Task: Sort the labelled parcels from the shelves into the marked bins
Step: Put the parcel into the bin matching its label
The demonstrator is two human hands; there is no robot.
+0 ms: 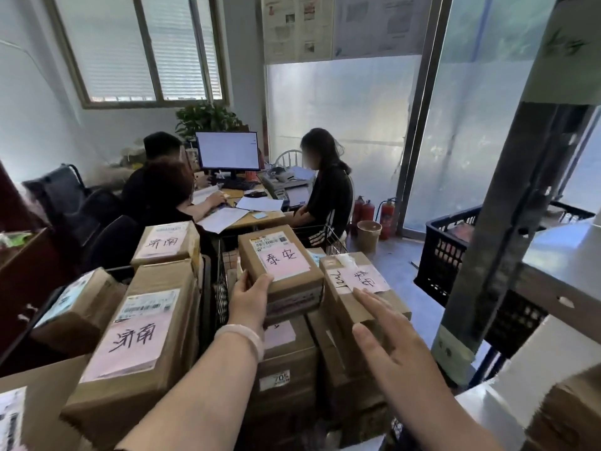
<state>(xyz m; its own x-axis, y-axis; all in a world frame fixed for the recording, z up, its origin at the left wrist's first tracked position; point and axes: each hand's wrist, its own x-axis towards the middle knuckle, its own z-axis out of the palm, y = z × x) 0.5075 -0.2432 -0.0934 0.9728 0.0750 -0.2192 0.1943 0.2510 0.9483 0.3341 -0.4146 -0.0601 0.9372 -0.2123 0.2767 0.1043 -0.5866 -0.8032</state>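
My left hand (248, 301) grips the near left corner of a small brown parcel (283, 265) with a pink handwritten label, held over a wire basket (222, 288) full of stacked parcels. My right hand (387, 336) is open with fingers spread, resting on the parcel next to it (357, 288), which also bears a pink label. To the left stand more labelled parcels: a large one (136, 346) in front and another (166, 244) behind it.
A grey metal shelf post (507, 222) and shelf stand close on the right. A black plastic crate (455, 255) sits on the floor beyond. Three people sit at a desk (253, 216) with a monitor ahead. Fire extinguishers (374, 213) stand by the glass door.
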